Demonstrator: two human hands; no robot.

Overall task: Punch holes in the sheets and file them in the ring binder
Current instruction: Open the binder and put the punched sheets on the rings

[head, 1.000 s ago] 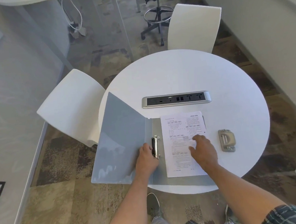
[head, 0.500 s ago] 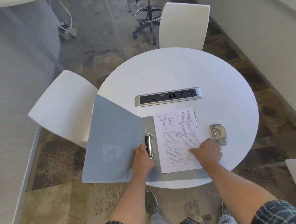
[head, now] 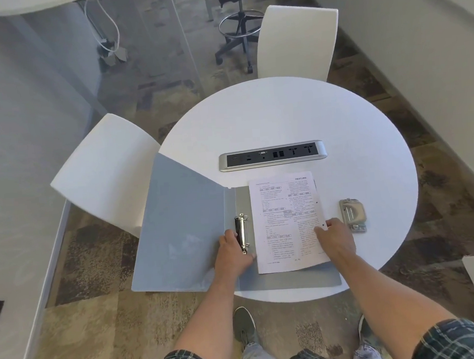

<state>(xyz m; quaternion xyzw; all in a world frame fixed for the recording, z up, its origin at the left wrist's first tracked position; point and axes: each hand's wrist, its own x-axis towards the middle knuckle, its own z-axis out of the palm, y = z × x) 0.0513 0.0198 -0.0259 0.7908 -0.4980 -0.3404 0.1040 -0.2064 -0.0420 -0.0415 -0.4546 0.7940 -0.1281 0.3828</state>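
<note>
The sheets [head: 287,220] lie lengthwise, punched edge under the right hand [head: 336,238], whose grip I cannot tell. The rings [head: 243,232] stand just beside the left hand [head: 233,252], which rests loosely curled on the binder [head: 183,225].

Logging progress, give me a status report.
Left hand at the binder rings. Right hand on the sheet, holes along its right edge, not filed. Punch sits clear.

Round white table [head: 281,114] bears open binder [head: 183,225], hole punch [head: 352,214], socket strip [head: 272,158].

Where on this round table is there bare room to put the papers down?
Bare: the table beyond the power strip toward the far chair, and right of the hole punch. Crowded: near edge, with binder, sheets and both hands.
</note>
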